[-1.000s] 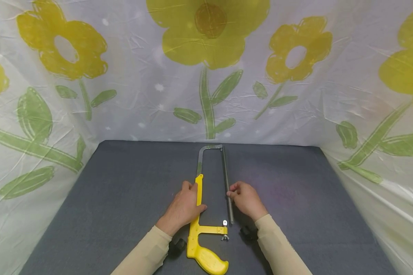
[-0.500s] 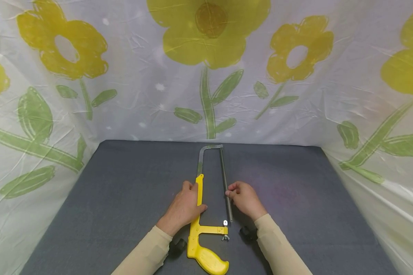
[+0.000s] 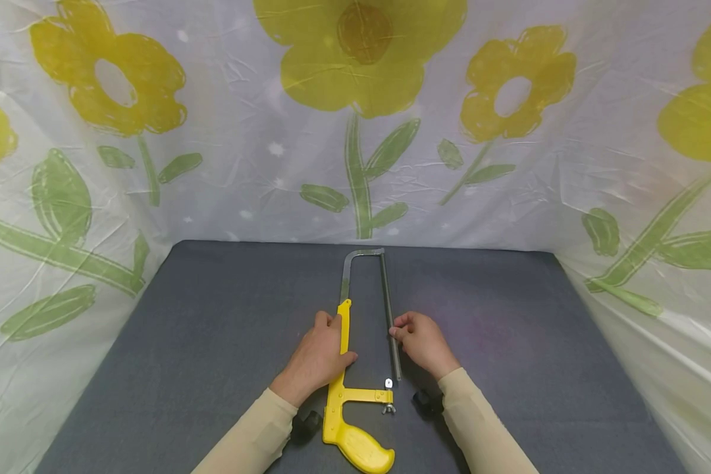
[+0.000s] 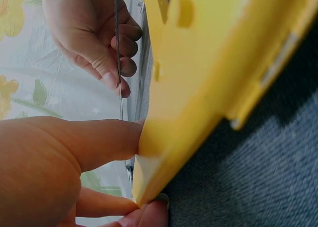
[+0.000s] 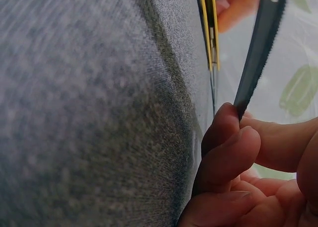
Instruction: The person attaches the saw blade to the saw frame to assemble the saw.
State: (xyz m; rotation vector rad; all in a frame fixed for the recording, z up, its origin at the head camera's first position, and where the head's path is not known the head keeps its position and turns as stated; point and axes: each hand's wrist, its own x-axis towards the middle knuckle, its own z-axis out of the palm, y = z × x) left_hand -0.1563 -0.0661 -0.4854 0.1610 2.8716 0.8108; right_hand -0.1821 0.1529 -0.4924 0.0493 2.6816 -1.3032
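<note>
A hacksaw frame (image 3: 336, 382) with a yellow handle and a silver bow lies along the middle of the table. My left hand (image 3: 313, 359) grips its yellow spine, thumb on one side and fingers on the other. Between thumb and fingers of my right hand (image 3: 425, 343) is a thin toothed hacksaw blade (image 3: 386, 293), pinched partway along. The blade's far end meets the tip of the silver bow. Its near end sits just right of the blade post (image 3: 388, 384), apart from it. In the right wrist view, a hole shows near the end of the blade (image 5: 261, 53).
Dark grey cloth covers the table (image 3: 243, 283). A wing nut (image 3: 388, 409) sits on the yellow crossbar's end. White curtains (image 3: 237, 164) printed with yellow flowers stand along the back and sides. Black devices (image 3: 428, 403) are at both wrists.
The near end of the blade has shifted slightly up and stays by the post. Both hands keep their holds almost in place.
</note>
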